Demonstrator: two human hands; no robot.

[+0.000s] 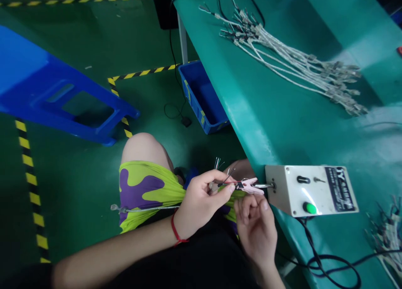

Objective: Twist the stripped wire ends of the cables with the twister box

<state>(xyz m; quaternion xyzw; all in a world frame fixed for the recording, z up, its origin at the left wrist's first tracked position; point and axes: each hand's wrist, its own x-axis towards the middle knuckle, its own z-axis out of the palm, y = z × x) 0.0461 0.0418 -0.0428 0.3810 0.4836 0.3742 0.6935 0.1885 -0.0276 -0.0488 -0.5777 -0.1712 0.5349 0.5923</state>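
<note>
My left hand (201, 197), with a red cord round its wrist, pinches the thin red and black wires at the end of a cable. More bare wire ends fan out above its fingers. The cable (153, 208) trails out behind this hand across the lap to a clear plug. Right at the pinched wires sits a pink clip (250, 185), on a metal shaft from a white box (301, 190). Just under the clip is my right hand (256, 226), palm up, fingers loosely curled and thumb apart, with nothing visible in it. Whether its fingertips touch the clip is unclear.
The white box has a green button (310, 208) and stands at the edge of the green table (276, 126). A bundle of cables (292, 59) lies farther back; more cables (391, 226) lie at right. On the floor are a blue bin (204, 109) and blue stool (47, 88).
</note>
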